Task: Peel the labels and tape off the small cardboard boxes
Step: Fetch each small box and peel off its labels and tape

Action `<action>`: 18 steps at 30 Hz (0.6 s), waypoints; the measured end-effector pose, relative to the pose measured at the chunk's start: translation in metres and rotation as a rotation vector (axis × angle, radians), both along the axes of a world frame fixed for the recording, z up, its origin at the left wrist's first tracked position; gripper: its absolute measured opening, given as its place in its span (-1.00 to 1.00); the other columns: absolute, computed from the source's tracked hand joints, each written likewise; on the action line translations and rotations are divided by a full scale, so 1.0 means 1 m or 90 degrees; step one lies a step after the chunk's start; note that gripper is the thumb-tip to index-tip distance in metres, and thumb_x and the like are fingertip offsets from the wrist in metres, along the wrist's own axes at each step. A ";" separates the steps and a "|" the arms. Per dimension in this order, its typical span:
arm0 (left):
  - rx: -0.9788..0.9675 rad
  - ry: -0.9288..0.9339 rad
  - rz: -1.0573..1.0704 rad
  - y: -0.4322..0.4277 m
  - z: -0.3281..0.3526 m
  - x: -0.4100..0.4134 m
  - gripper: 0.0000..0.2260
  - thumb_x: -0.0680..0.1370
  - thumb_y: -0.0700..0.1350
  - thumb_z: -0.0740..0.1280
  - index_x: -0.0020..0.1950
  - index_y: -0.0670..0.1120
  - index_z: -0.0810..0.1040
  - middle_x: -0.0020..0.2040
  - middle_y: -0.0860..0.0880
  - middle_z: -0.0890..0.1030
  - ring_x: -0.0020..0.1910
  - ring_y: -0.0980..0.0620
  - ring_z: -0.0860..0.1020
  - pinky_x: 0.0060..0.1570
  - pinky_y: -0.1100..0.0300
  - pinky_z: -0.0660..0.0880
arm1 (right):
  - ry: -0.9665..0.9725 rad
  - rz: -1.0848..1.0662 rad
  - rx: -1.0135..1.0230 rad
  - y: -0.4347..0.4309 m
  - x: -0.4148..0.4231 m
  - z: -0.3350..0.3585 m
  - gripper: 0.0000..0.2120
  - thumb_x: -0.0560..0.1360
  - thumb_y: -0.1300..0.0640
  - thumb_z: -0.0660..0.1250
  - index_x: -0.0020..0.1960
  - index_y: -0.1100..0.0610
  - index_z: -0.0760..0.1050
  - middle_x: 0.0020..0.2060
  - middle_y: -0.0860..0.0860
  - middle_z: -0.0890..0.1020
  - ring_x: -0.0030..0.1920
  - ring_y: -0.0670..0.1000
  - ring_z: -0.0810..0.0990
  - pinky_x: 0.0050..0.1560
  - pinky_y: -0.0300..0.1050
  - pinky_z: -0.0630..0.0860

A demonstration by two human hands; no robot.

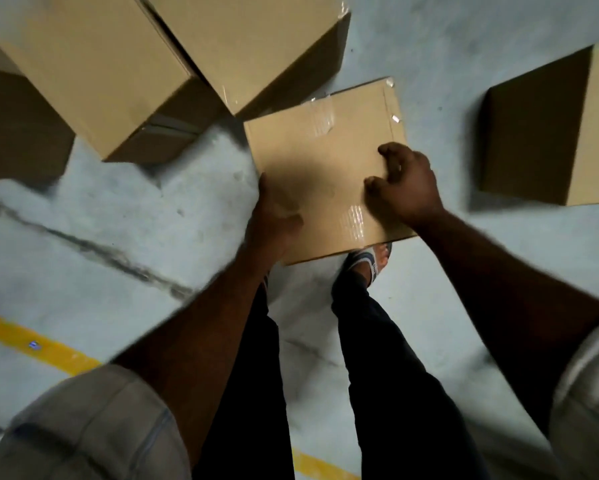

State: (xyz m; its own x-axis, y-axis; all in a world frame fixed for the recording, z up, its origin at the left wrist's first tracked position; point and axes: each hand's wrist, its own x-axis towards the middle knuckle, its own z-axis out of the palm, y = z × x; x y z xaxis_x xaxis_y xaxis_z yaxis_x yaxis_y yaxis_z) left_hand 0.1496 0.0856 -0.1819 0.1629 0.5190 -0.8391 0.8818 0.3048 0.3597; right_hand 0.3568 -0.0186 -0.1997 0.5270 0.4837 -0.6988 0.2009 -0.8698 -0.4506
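Cardboard box (326,174) gripped at its left edge by left hand (274,223), thumb across top; right hand (405,181) arched above, fingertips curled onto lid beside clear tape (354,216), pinch unclear.

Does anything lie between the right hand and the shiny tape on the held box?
Nothing visible does. The right hand rests, fingers curled, on the flat brown cardboard box; the shiny clear tape strip lies bare just beside the hand. The left hand holds the opposite edge, away from the tape.
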 end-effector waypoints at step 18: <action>0.069 -0.463 -0.287 0.056 0.448 0.104 -0.17 0.25 0.29 0.42 0.52 0.16 0.37 0.59 0.10 0.26 0.49 0.14 0.34 0.53 0.04 0.23 | -0.370 -0.373 0.149 -0.084 0.026 0.483 -0.63 0.43 -0.18 0.33 0.23 -0.18 0.49 0.16 0.08 0.58 0.08 0.13 0.60 0.14 0.04 0.55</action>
State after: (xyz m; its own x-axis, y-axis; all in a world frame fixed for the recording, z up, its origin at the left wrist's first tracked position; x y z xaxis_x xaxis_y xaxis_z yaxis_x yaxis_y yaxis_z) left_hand 0.2534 0.1421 0.2656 0.8501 0.3470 -0.3963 0.4501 -0.0880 0.8886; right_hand 0.3824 -0.1024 0.2837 0.9805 0.1197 -0.1561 0.0031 -0.8028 -0.5963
